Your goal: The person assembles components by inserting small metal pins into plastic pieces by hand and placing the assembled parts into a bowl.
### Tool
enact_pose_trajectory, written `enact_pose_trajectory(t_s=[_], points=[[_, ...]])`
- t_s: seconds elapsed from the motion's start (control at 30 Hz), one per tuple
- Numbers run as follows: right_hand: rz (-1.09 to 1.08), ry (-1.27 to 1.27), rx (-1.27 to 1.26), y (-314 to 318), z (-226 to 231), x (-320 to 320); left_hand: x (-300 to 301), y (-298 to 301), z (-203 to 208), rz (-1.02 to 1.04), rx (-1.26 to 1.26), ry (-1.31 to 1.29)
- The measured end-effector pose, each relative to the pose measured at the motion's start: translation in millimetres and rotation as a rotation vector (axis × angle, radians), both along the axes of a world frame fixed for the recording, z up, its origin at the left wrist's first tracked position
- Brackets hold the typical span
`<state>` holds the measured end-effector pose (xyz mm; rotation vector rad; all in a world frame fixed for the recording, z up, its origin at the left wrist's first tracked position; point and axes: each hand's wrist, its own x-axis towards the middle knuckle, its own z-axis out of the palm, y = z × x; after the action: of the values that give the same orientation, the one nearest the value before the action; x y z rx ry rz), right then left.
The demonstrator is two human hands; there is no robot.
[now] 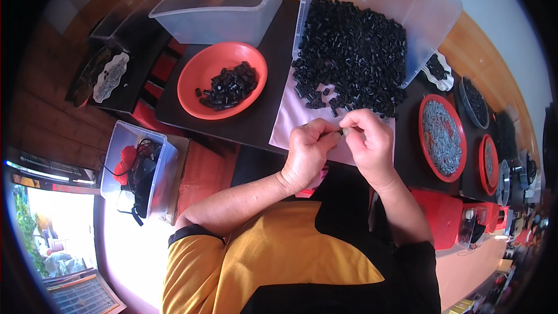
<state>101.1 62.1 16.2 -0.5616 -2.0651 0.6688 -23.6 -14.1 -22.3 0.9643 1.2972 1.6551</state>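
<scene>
Both hands meet over the near edge of a pink cloth (283, 117), fingertips almost touching. My left hand (308, 150) is closed, thumb and forefinger pinching a small dark part (342, 132). From the other side my right hand (371, 144) closes in a pinch at the same spot. Fingers cover most of what they hold, so its exact kind is hidden. Just beyond the hands lies a large heap of small black cylindrical plastic pieces (351, 52). It spills out of a tipped translucent plastic bin (430, 23) onto the cloth.
At the left, an orange-red bowl (189, 75) holds more black pieces. An open translucent bin (215, 23) stands behind it. On the right, a red bowl (427, 154) contains many small grey metal parts. Below the table's left side, a clear box (163, 180) holds cables.
</scene>
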Motion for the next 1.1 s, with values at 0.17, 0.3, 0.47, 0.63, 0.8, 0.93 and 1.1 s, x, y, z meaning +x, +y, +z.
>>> enact_pose_trajectory(t_s=[0.17,0.3,0.47,0.63,0.8,0.93,1.1], points=[[-0.025,0.084,-0.089,-4,-6,-1,-4,-1,5,-0.032,-0.071,-0.038],[-0.11,0.087,0.106,-9,-12,-2,-4,1,3,-0.029,-0.044,-0.026],[-0.171,0.164,0.049,-16,-18,-5,-2,0,4,-0.023,-0.047,-0.053],[-0.127,0.114,0.063,-15,-13,-3,-3,-2,4,-0.04,-0.055,-0.053],[-0.154,0.173,0.087,-14,-22,-7,-2,-1,9,-0.024,-0.044,-0.059],[-0.158,0.138,0.215,-13,-17,-11,-4,0,7,-0.013,-0.051,-0.099],[-0.056,0.02,0.503,-6,-10,-7,-3,0,8,0.0,0.005,-0.036]])
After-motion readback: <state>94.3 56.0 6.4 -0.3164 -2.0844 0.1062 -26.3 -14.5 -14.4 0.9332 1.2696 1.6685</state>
